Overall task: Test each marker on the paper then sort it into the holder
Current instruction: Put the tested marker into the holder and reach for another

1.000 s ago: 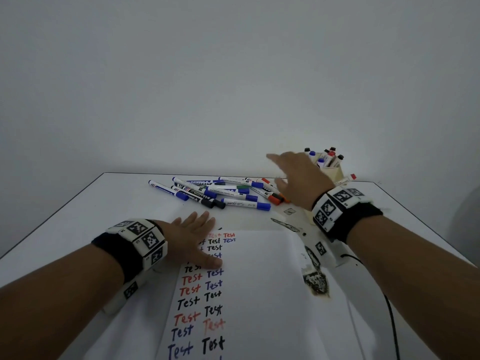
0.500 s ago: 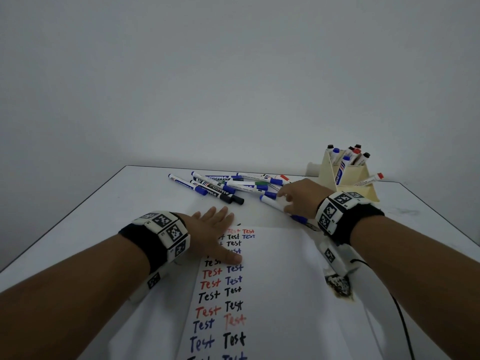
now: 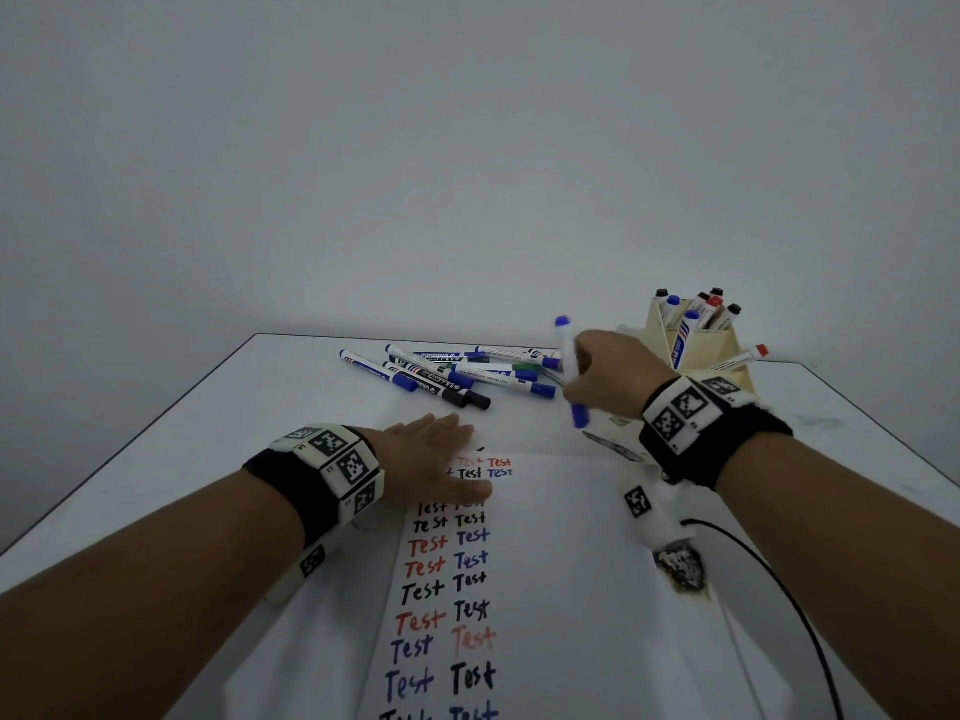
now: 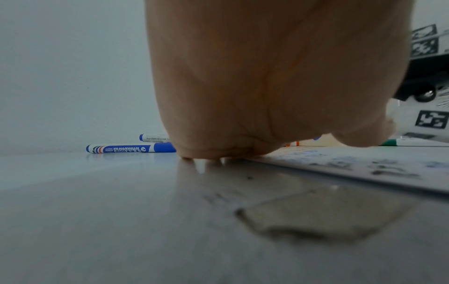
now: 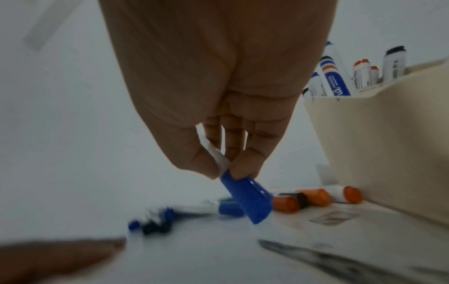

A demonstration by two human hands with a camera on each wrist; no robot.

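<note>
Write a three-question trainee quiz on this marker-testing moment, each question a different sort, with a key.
1. True or false: the right hand holds a capped blue marker lifted off the table.
2. Multiple choice: the left hand is
A. gripping a marker
B. lying flat on the top of the paper
C. reaching into the holder
3. Fill in: the word written over and over on the paper is ____.

Key
1. True: fingers and thumb pinch it, cap still on.
2. B: straight fingers rest on the sheet, holding nothing.
3. Test, in red, blue and black.
</note>
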